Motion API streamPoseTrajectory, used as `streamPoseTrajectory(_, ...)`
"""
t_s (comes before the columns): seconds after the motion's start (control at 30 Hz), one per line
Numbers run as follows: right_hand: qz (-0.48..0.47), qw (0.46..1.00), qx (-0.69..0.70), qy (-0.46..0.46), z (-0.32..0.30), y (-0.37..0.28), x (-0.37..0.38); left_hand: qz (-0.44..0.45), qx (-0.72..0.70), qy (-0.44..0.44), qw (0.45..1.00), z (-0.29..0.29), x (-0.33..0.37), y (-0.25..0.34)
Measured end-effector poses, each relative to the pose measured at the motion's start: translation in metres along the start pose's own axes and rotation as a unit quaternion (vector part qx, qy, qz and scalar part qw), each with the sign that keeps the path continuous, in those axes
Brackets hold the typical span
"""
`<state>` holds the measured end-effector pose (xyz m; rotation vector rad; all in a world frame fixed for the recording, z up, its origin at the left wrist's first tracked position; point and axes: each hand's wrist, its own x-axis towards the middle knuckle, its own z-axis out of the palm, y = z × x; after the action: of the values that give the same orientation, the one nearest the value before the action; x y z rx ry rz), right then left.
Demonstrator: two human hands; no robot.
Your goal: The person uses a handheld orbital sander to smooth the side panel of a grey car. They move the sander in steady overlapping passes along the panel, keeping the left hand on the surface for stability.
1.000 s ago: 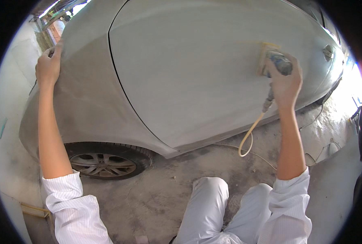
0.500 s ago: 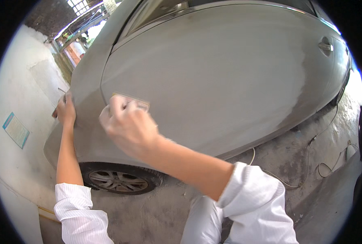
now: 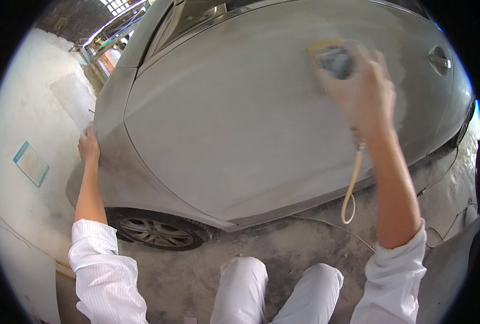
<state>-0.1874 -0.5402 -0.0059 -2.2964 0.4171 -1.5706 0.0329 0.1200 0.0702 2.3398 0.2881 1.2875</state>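
A grey car door [image 3: 240, 124] fills the middle, with a duller matte patch over most of its face. My right hand [image 3: 366, 97] is closed round a small air sander [image 3: 337, 60] with a yellowish pad edge, at the upper right of the door; both are blurred. From the sander a cream hose [image 3: 357, 167] hangs down in a loop. At the far left, my left hand [image 3: 90, 147] rests against the front fender [image 3: 113, 135], its fingers reaching over the edge. Its fingertips are hidden, and nothing shows in it.
Below the fender stands the front wheel [image 3: 156, 231]. A door handle [image 3: 439, 61] lies right of the sander. Thin hose runs across the concrete floor [image 3: 186, 281] on the right. To the left, a white wall [image 3: 35, 108] carries a blue-edged notice [image 3: 31, 164]. My knees are at the bottom.
My right hand has swept with the sander from the door's front edge to its upper right. My left hand stays at the fender. The view has shifted slightly, and both knees now show.
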Motion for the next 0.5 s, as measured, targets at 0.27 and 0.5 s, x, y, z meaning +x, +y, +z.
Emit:
streamPoseTrajectory(0.27, 0.157, 0.987, 0.003, 0.022, -0.014, 0.055, 0.033, -0.015, 0.012, -0.003, 1.0, -0.009, -0.017, 0.023)
streamPoseTrajectory(0.5, -0.033, 0.999, 0.026, 0.004, 0.029, -0.154, -0.031, 0.013, 0.043, -0.006, 0.999, -0.008, -0.017, 0.025)
